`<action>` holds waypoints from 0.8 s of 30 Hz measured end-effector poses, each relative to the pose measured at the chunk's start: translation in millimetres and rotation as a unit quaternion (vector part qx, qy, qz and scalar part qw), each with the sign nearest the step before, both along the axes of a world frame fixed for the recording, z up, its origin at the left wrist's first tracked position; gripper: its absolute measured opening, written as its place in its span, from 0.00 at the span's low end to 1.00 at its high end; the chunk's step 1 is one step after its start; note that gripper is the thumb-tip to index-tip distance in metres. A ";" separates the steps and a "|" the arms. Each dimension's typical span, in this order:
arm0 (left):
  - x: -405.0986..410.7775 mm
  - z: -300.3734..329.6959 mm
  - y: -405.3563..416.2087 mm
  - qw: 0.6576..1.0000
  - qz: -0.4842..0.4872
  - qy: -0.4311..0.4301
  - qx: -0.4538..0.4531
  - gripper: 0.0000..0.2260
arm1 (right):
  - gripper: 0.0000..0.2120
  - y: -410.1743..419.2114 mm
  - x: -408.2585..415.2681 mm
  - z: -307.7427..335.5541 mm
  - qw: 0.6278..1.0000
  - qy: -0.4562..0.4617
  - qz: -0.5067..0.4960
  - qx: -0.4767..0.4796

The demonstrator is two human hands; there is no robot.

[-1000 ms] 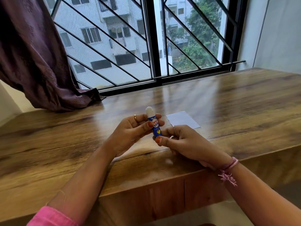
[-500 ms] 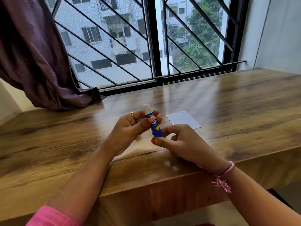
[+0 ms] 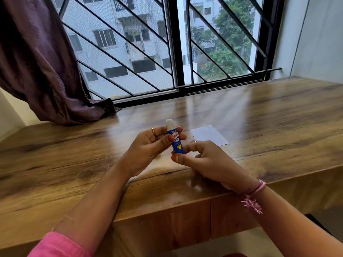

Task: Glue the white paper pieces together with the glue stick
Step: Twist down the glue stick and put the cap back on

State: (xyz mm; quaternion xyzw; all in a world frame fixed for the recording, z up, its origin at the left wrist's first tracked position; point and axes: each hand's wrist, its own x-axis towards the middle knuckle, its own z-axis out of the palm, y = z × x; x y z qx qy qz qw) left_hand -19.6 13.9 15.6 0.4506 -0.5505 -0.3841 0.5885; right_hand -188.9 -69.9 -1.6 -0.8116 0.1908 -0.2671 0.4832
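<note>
A blue glue stick stands nearly upright above the table, its white glue tip bare at the top with no cap on it. My left hand grips its upper body between thumb and fingers. My right hand pinches the stick's base with thumb and forefinger. A white paper piece lies flat on the wooden table just beyond my right hand, partly covered by its fingers. I see no second paper piece and no cap.
A purple curtain hangs at the back left and rests on the table's far edge. A barred window runs along the back. A white wall closes the right side. The table's front edge runs under my wrists.
Both hands and the glue stick have shifted slightly up and left in view. The grip is the same, and the white tip stands at about the same height.
</note>
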 end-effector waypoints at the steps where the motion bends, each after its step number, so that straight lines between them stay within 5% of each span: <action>1: -0.1 -0.3 -0.2 1.000 0.001 -0.006 -0.001 0.10 | 0.09 -0.6 0.4 -0.7 1.000 -0.007 -0.009 0.003; 24: -0.4 -2.7 -3.2 1.000 -0.006 -0.017 -0.004 0.11 | 0.14 1.2 7.4 -4.3 0.991 0.009 -0.104 -0.087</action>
